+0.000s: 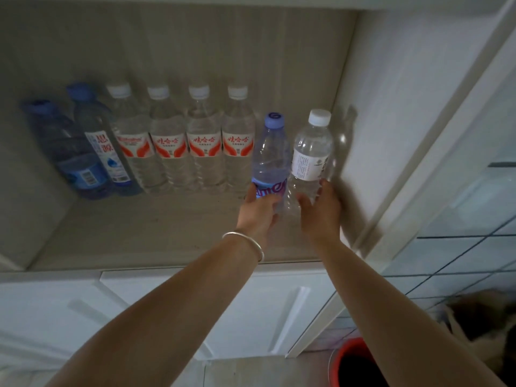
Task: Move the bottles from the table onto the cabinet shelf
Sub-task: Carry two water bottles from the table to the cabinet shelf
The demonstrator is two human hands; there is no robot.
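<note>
Two bottles stand at the right end of a row on the cabinet shelf (153,233). My left hand (259,210) grips the base of a purple-capped bottle with a blue label (270,155). My right hand (321,213) grips the lower part of a clear white-capped bottle with a white label (311,152), close to the shelf's right wall. Left of them stand several clear bottles with red labels (203,143), a white-and-blue labelled bottle (103,152) and a blue bottle (72,157) at the far left. The table is out of view.
The cabinet's white right wall (391,107) stands just beside my right hand. White lower doors (251,317) sit under the shelf. A glass-paned door (474,219) hangs open at the right. A red bucket (354,364) stands on the floor below.
</note>
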